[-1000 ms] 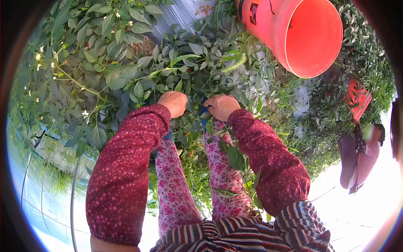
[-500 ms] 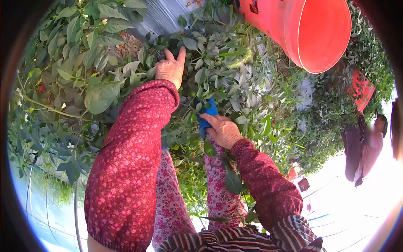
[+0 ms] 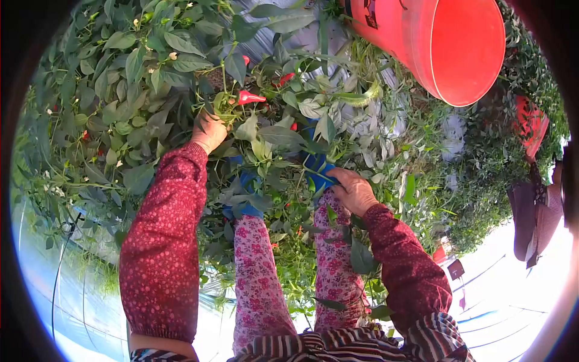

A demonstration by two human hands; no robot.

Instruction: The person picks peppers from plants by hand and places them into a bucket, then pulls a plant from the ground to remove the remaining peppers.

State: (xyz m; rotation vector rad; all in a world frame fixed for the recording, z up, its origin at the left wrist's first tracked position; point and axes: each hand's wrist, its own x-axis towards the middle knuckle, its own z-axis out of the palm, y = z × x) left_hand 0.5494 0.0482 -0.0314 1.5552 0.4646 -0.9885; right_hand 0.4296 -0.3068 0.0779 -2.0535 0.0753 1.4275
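Observation:
My left hand (image 3: 210,134) is closed around a leafy branch of a pepper plant (image 3: 226,108), its fingertips partly hidden by leaves. A glossy red chili pepper (image 3: 250,98) shows just beyond it, on the lifted foliage. More red peppers (image 3: 286,79) peek out among the leaves farther off. Beside a blue boot (image 3: 318,163), my right hand (image 3: 354,190) has its thumb and fingers pinched together on a thin green stem (image 3: 315,173). The ends of its fingers are partly out of sight.
A large red bucket (image 3: 416,48) lies tilted at the upper right, mouth toward me. Dense pepper foliage (image 3: 90,139) fills the left. Silver plastic sheeting (image 3: 259,42) shows between rows. A co-worker (image 3: 537,211) stands at far right near a red container (image 3: 531,127).
My left hand has moved left and toward me, its spread fingers now closed on a branch. Foliage is lifted, exposing red peppers. My right hand has shifted slightly right.

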